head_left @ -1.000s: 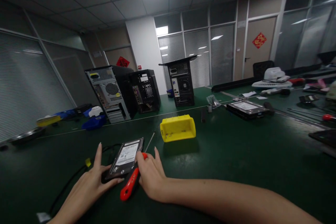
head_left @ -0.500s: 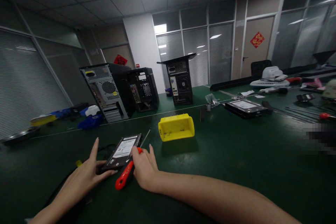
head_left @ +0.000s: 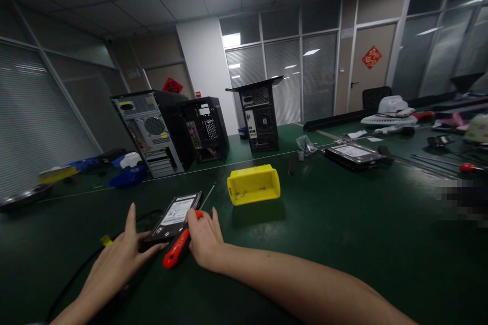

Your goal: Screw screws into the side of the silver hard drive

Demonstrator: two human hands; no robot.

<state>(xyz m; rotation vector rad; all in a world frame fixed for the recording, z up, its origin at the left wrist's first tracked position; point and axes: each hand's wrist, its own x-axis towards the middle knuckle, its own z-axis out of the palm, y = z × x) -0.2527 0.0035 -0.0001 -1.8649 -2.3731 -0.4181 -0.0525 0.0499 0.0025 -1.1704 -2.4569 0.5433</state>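
Note:
A hard drive with a white label lies tilted between my two hands. My left hand is at its near left corner, index finger raised and thumb stretched along the near edge; its other fingers are partly hidden. My right hand is wrapped round a red-handled screwdriver at the drive's right side. The shaft points away, up and to the right, past the drive. Beyond my right hand stands a yellow bin with small bits inside, probably screws.
Three computer cases, a grey one and two black ones, stand at the back. Another hard drive lies at the right, near a small plastic bag. A blue bin is at the left.
The view has shifted slightly, so most things appear a little further left. My hands, the drive and the screwdriver keep nearly the same arrangement.

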